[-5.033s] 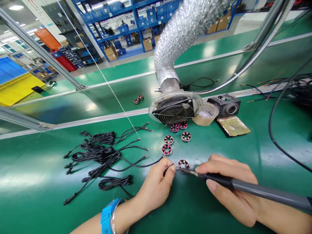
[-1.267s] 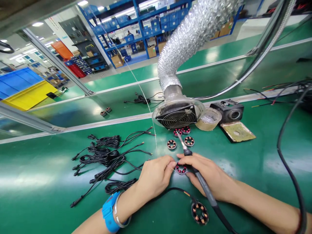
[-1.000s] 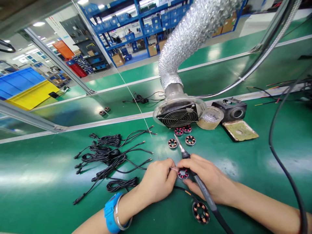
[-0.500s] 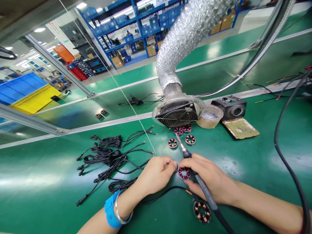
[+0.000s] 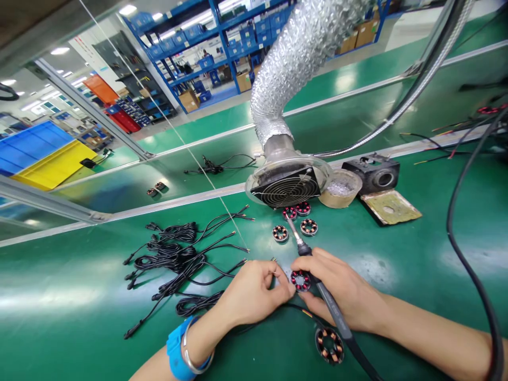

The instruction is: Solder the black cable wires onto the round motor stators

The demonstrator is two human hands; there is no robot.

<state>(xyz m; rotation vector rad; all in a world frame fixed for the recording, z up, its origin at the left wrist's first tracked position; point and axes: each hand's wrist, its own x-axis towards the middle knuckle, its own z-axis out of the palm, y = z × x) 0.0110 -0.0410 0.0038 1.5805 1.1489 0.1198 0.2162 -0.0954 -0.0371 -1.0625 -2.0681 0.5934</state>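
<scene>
Left grip (image 5: 256, 291) has loosened at the red-wound stator (image 5: 305, 286), contents unclear; right grip (image 5: 337, 280), closed around soldering iron (image 5: 334, 308), steadies that stator.

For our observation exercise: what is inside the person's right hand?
The right hand holds a soldering iron and a red-coiled ring; whatever its palm covers cannot be seen.

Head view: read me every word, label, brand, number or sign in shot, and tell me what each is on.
No text is readable.
Soldering iron: faint marks on the grip, too small and blurred to read.
Blue bins on the shelving: small white labels, too small to read.
White panel at upper left: reddish marks, too blurred to read.
</scene>
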